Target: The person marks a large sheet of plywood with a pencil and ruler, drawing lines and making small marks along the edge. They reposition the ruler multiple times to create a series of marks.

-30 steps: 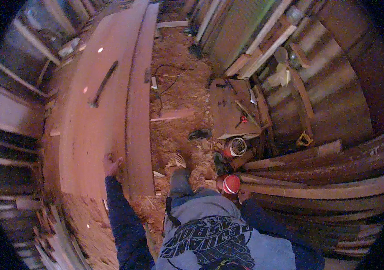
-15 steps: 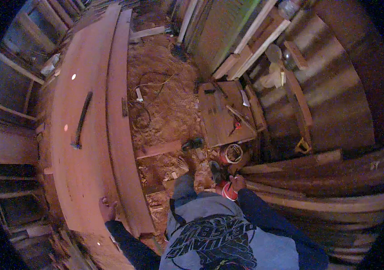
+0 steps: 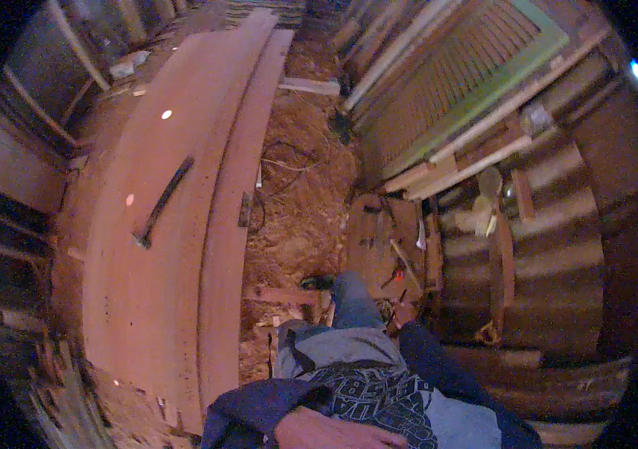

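Observation:
My left hand point(image 3: 360, 438) lies across the front of my grey shirt at the lower edge, partly cut off and blurred, so its fingers cannot be read. Out past my right side, my right hand point(image 3: 406, 311) is closed beside the near end of a low wooden table point(image 3: 367, 262). A thin dark shape shows at its fingers; what it is I cannot make out. To my left stretches a long, wide reddish plank point(image 3: 147, 299) with a hammer point(image 3: 163, 203) lying on it. A narrower board point(image 3: 229, 247) runs along its right edge, bearing a small dark flat piece point(image 3: 245, 209).
Pliers with red handles point(image 3: 392, 279) and other tools lie on the low table. Wood shavings point(image 3: 296, 232) and a cord point(image 3: 289, 165) cover the floor. A green-framed louvred panel point(image 3: 476, 97) leans at the upper right. A handsaw with a yellowish handle point(image 3: 488, 333) stands by the right wall.
My left hand has left the wide plank and come across my shirt. My view has swung, and my body is now closer to the low table. The right hand remains closed near the table.

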